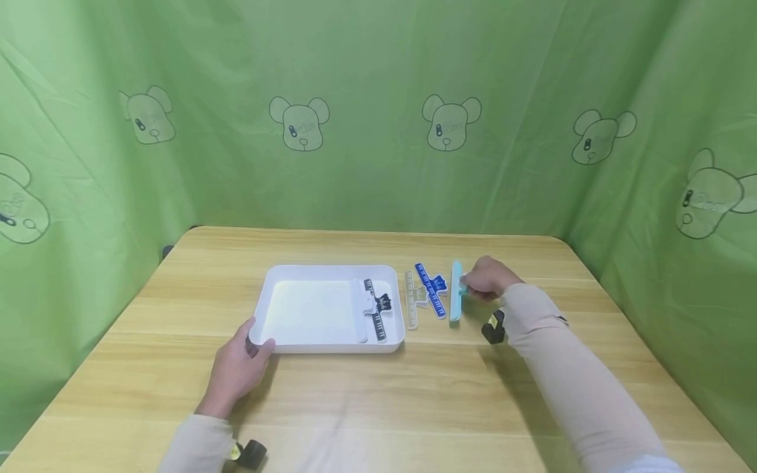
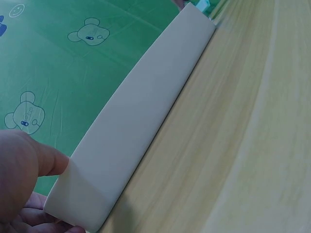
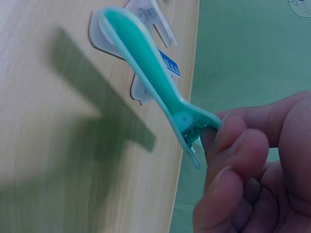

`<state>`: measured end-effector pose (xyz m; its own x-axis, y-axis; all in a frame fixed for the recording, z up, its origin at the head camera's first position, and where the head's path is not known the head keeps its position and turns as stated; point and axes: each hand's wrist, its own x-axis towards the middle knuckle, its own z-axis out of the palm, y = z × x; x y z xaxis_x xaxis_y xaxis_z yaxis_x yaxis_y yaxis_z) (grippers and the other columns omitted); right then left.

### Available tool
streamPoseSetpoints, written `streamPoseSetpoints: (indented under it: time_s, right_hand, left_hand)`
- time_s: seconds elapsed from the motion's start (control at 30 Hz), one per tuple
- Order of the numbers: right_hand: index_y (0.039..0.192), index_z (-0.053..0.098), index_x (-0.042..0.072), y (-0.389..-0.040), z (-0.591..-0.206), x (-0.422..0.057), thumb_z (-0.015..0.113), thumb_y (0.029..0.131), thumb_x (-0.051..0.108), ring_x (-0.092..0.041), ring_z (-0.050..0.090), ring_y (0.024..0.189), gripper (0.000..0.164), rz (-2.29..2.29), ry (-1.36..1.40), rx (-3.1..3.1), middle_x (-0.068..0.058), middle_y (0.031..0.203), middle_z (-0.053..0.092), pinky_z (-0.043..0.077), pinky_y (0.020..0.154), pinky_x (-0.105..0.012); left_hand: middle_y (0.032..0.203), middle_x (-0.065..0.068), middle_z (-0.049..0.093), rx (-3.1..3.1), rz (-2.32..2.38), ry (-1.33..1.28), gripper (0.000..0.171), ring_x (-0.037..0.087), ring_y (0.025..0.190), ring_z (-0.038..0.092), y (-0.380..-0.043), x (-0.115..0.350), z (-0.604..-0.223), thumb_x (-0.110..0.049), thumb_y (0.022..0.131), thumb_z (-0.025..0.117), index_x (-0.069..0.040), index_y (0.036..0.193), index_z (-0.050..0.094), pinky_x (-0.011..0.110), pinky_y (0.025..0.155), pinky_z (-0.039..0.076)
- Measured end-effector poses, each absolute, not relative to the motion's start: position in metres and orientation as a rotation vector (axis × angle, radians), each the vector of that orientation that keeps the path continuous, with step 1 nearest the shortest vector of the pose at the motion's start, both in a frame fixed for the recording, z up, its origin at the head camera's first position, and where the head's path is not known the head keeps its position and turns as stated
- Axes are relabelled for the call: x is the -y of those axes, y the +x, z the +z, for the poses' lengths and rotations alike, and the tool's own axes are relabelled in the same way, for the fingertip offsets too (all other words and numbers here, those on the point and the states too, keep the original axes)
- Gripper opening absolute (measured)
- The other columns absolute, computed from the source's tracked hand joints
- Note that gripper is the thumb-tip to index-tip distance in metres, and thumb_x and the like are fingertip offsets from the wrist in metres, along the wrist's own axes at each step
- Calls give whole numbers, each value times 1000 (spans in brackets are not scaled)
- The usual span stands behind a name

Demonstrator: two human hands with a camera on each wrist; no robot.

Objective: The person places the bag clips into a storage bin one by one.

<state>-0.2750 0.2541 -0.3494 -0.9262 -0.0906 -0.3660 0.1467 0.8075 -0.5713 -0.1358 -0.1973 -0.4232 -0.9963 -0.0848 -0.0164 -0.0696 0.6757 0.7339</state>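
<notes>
My left hand (image 1: 238, 369) grips the near left corner of a white tray (image 1: 331, 349). In the left wrist view the thumb lies against the tray's wall (image 2: 131, 116) and the other fingers are partly hidden behind the corner. My right hand (image 1: 489, 277) pinches a turquoise sealing clip (image 1: 456, 292) by its handle, right of the tray. The right wrist view shows this clip (image 3: 146, 58) raised off the table, its shadow apart from it. Left of it on the table lie a blue clip (image 1: 437, 306) and a clear clip (image 1: 412, 318).
Inside the tray's right end, a white clip (image 1: 358, 315) and a black clip (image 1: 379, 325) lie side by side. The wooden table (image 1: 331, 407) ends before a green curtain (image 1: 378, 184) at the back and sides. Each wrist wears a small black device (image 1: 494, 327).
</notes>
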Motion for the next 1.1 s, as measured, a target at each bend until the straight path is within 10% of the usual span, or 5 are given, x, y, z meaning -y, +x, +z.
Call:
streamPoseSetpoints:
  time_s: [1.1]
  right_hand:
    - [65,52,10,-270,-336,-216,53,97,18,-9,44,47,33,-918,-19,-2665,2,54,49,47,49,-22]
  left_hand:
    - [145,34,34,2863,-1247,128,69,49,132,35,-134,197,-422,-27,97,54,8,149,23,56,110,30]
